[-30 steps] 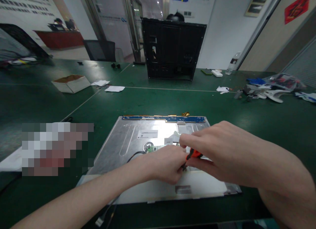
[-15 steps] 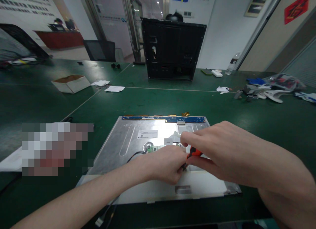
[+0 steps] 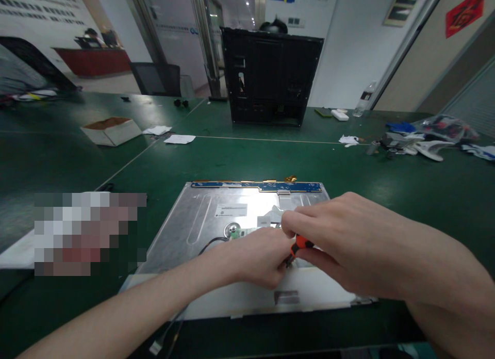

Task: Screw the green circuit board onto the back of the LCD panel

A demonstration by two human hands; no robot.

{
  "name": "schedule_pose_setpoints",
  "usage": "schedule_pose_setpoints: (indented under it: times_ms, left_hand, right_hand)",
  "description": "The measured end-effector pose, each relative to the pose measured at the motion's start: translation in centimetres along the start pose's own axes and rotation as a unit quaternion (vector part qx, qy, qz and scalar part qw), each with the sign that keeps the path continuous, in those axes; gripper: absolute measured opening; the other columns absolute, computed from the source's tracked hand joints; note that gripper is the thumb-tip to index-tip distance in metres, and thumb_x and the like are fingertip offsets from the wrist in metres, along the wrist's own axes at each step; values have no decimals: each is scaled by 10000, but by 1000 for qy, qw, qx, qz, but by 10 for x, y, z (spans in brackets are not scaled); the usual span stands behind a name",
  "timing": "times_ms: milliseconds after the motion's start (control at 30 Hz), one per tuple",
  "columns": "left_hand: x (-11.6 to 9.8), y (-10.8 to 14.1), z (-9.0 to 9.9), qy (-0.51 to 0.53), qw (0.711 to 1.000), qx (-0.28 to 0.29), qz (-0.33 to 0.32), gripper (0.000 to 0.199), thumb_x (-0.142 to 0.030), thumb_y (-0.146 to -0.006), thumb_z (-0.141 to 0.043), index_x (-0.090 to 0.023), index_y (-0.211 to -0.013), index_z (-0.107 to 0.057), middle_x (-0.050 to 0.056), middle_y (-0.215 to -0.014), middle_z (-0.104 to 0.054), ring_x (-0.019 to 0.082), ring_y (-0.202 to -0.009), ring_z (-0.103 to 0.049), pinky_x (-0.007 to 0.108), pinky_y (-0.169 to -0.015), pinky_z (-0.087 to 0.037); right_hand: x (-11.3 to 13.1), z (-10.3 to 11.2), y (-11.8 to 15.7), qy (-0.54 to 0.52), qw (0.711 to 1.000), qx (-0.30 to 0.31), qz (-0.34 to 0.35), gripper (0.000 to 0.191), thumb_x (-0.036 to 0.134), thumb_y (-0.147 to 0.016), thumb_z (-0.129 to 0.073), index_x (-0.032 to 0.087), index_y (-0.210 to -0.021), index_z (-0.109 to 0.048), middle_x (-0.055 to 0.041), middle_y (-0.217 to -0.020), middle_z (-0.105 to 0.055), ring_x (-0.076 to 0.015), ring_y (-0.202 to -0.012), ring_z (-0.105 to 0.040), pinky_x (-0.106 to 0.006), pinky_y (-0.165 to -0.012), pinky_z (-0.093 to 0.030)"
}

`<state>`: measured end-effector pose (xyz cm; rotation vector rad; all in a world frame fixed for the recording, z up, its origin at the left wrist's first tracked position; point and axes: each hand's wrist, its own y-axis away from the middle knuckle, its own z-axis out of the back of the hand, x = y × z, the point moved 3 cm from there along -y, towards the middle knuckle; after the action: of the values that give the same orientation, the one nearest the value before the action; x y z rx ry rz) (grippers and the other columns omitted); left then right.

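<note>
An LCD display panel (image 3: 174, 225) lies face down before me, its metal back showing, with a blue circuit strip (image 3: 255, 185) along the far edge. My right hand (image 3: 340, 240) grips a red-and-black screwdriver (image 3: 303, 242) held at a slant over the panel's middle. Close against it, my left hand (image 3: 265, 256) is closed with its fingers curled at the tool's lower end; what they pinch is hidden. Part of a small green board (image 3: 236, 234) shows beyond the left hand, beside a round metal mount (image 3: 232, 229). The screwdriver's tip cannot be made out.
A dark cable (image 3: 209, 244) runs under my left forearm to a white plug (image 3: 155, 347) at the near edge. Across the green table (image 3: 216, 158) stands a black monitor housing (image 3: 270, 80). An open box (image 3: 112, 132) sits left, plastic-wrapped parts (image 3: 441, 132) right.
My right hand has turned slightly around the screwdriver, and more of its red handle shows. The left hand and the panel stay in place.
</note>
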<state>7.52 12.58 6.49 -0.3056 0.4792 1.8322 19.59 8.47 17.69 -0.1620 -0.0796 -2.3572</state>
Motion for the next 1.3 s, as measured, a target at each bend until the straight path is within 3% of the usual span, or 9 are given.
schedule_pose_setpoints:
  times_ms: [233,500,633,933,1133,1300]
  left_hand:
    - [-1,-1,2,13,1000,10,-1,89,-97,-803,-567,-168,-854,-585,35,-836,-647,179,-726,-586,265,-616,-484]
    - [0,-1,2,-11,1000,11,-2,124,-91,-777,-564,-161,-875,-596,53,-896,-678,196,-768,-611,271,-640,-497]
    - [-1,-1,2,-18,1000,9,2,155,-87,-787,-564,-160,-918,-602,58,-929,-692,203,-780,-623,283,-668,-507]
    - [-2,-1,2,-15,1000,-7,-21,86,-95,-790,-571,-172,-822,-551,37,-828,-648,189,-737,-599,272,-624,-479]
    - [0,0,3,-2,1000,0,-5,136,-93,-770,-570,-174,-880,-572,40,-871,-666,196,-743,-605,276,-614,-480]
    - [-2,1,5,0,1000,5,-7,125,-91,-785,-569,-172,-880,-576,48,-888,-670,193,-743,-604,280,-637,-494]
  right_hand:
    - [-1,1,-1,14,1000,-4,-21,56,227,-885,-587,236,-859,-539,39,-714,-627,-156,-593,-542,-290,-513,-273]
    - [4,1,5,-51,999,16,10,163,120,-821,-581,231,-919,-511,33,-875,-647,-145,-698,-563,-283,-563,-329]
    - [2,1,3,-35,999,11,14,200,83,-820,-584,232,-915,-490,48,-836,-637,-136,-665,-558,-279,-543,-320]
    - [1,1,-2,40,999,-17,-29,82,238,-879,-602,237,-818,-546,43,-660,-615,-159,-552,-525,-294,-491,-245]
    - [3,4,2,-22,1000,9,-9,88,186,-846,-595,225,-890,-529,19,-821,-654,-154,-677,-575,-291,-543,-314]
    - [2,3,2,-14,1000,14,3,176,102,-815,-594,222,-909,-506,31,-808,-644,-136,-637,-542,-277,-526,-312]
